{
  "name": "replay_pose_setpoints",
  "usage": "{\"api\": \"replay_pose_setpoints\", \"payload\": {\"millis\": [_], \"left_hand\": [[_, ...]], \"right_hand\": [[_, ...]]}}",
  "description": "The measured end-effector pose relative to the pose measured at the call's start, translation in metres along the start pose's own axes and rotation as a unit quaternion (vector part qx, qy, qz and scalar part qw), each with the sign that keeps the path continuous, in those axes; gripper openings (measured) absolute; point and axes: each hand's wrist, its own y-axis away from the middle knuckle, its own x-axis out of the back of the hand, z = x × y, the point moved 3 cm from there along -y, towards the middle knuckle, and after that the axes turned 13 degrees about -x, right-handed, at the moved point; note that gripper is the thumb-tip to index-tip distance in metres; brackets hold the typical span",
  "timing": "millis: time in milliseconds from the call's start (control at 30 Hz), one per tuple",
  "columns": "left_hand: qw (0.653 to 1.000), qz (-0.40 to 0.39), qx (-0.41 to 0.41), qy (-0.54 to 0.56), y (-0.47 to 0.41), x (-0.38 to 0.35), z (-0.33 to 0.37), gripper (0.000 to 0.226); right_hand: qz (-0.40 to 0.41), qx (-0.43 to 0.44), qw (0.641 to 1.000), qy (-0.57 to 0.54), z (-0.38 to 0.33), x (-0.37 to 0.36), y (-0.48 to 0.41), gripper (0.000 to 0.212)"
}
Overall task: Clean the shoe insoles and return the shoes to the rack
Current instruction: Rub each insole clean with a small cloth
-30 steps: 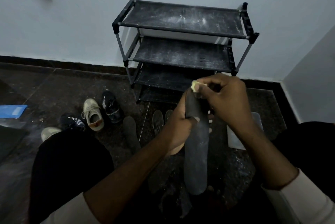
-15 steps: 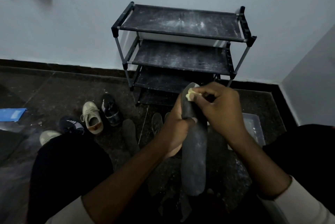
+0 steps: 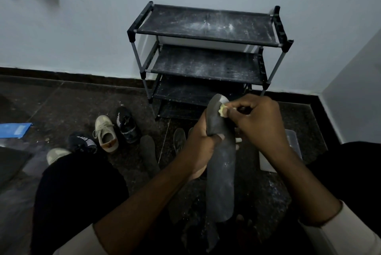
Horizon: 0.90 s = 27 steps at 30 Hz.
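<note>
Closest in, the dark insole (image 3: 221, 172) is hanging upright between the person's knees, its lower end dangling free above the floor. The left hand (image 3: 201, 145) is gripping it a little above the middle, fingers wrapping behind and thumb crossing the front. The right hand (image 3: 259, 122) is pinching a small yellow wad (image 3: 222, 111) in clenched fingers and pressing it against the insole's top end. The insole is looking thin, light and floppy, so it is probably needing support just below wherever the rubbing is happening. Beyond the hands, two more insoles (image 3: 149, 151) are lying on the floor, near a beige shoe (image 3: 106, 134) and a black shoe (image 3: 126, 125). Farthest back, the rack (image 3: 206, 25) is standing against the wall, its shelves dusty and holding no shoes.
</note>
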Motion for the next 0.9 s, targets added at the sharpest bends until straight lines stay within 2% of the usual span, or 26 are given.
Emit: {"api": "replay_pose_setpoints", "payload": {"millis": [200, 367, 533, 633, 733, 900], "left_hand": [[0.999, 0.035, -0.008, -0.012, -0.004, 0.006, -0.002, 0.074], [0.999, 0.04, 0.008, 0.024, -0.002, 0.0, 0.001, 0.067], [0.998, 0.051, -0.019, -0.028, -0.006, 0.005, 0.0, 0.074], [0.999, 0.049, -0.009, -0.003, -0.004, 0.004, -0.003, 0.071], [0.999, 0.044, -0.011, -0.012, -0.003, 0.001, -0.004, 0.073], [0.997, 0.071, -0.019, -0.021, -0.006, 0.009, -0.007, 0.071]], "right_hand": [[-0.038, 0.011, 0.999, 0.028, -0.001, -0.007, 0.008, 0.011], [0.038, -0.034, 0.999, -0.016, 0.003, 0.004, -0.006, 0.005], [0.01, -0.028, 1.0, -0.009, 0.002, -0.01, 0.008, 0.006], [0.039, -0.059, 0.997, -0.034, 0.007, -0.002, -0.002, 0.004], [0.061, -0.051, 0.996, -0.038, 0.0, -0.004, -0.007, 0.006], [0.027, -0.055, 0.997, -0.038, 0.003, -0.01, 0.005, 0.006]]}}
